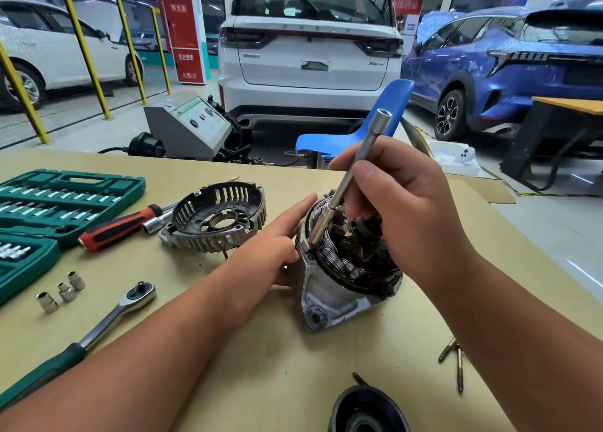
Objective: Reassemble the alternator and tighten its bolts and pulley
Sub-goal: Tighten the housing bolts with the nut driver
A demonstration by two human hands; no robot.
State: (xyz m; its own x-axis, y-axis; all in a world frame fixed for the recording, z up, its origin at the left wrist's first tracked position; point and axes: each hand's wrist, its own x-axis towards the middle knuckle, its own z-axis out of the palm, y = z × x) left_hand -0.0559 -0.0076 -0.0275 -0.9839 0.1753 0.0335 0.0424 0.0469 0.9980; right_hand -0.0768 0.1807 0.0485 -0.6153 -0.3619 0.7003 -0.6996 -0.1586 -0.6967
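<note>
The alternator body [329, 296], with its copper windings exposed on top, stands on the cardboard-covered table [261, 366]. My left hand [277, 242] holds its left side. My right hand [401, 209] grips a long chrome extension bar [354, 170] with a socket, tilted, its lower end seated at the housing's upper left rim. The slotted rear end cover [218, 219] lies separate to the left. Two long bolts [455, 360] lie at the right front. A black round cap [368, 412] sits at the near edge.
An open green socket case [58, 200] is at the far left, with a red-handled driver [120, 226], a green-handled ratchet [98, 327] and three loose sockets [62, 293] beside it. A blue chair [368, 121], a grey machine [186, 128] and parked cars stand behind the table.
</note>
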